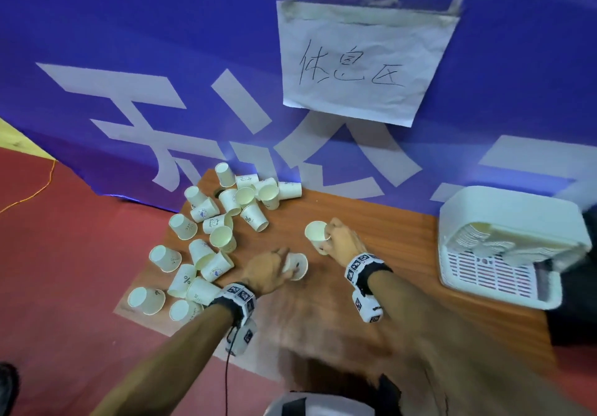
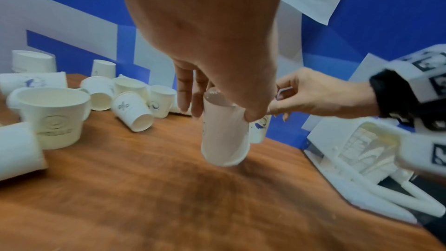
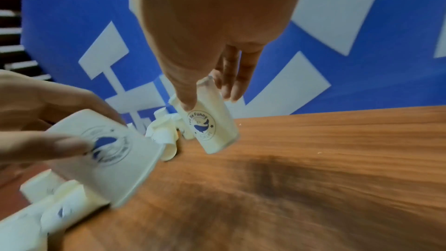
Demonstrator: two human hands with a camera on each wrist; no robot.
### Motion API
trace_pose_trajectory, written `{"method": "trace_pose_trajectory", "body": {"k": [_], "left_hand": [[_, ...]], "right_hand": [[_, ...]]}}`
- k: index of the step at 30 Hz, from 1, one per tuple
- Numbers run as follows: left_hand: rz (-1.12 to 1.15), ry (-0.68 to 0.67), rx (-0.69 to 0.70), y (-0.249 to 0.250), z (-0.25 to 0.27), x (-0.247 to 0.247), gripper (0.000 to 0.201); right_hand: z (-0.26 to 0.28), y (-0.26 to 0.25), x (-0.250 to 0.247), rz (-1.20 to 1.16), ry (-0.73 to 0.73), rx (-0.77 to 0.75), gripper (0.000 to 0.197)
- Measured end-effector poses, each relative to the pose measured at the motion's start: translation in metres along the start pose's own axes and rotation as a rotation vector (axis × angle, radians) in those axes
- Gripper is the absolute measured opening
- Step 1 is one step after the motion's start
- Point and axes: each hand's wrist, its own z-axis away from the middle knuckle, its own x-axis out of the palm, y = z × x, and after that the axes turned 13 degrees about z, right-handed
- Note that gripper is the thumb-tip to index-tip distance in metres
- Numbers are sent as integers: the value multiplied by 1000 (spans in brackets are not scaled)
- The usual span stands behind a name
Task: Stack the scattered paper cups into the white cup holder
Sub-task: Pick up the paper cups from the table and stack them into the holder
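My left hand point(image 1: 286, 265) grips a white paper cup point(image 1: 298, 265) just above the wooden table point(image 1: 397, 238); in the left wrist view, thumb and fingers of that hand point(image 2: 217, 110) pinch the cup point(image 2: 224, 136) near its rim. To its right, my right hand point(image 1: 327, 238) holds a second cup point(image 1: 316, 232), which carries a blue whale logo in the right wrist view point(image 3: 210, 127). Several more cups point(image 1: 210, 231) lie scattered in a pile on the table's left side. The white cup holder point(image 1: 484, 202) stands at the right edge with a stack of cups point(image 1: 475, 238) lying inside.
A blue banner with white characters and a taped paper sign point(image 1: 361, 60) hangs right behind the table. Red floor point(image 1: 64, 254) lies to the left. Bare wood shows between my hands and the holder, and along the table's near side.
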Motion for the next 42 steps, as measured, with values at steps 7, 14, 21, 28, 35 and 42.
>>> {"method": "trace_pose_trajectory", "body": {"k": [7,14,21,28,35,42], "left_hand": [[301,304,90,104,-44,-6,41],[633,338,252,261,-78,11,32],[682,66,307,385,-81,40,50],[432,-110,409,447,-82,77,79],[418,-161,460,485,-73,109,63],[316,-34,329,473,-85,116,57]], "right_hand": [[41,67,-52,-388,354,395,23],[106,141,-120,-777,702,731,31],[188,216,-159,-984,806,845,34],[249,270,-172,-872,789,800,36],[284,304,-181,-880,819,698,48],[295,334,-187,-826,866,708,65]]}}
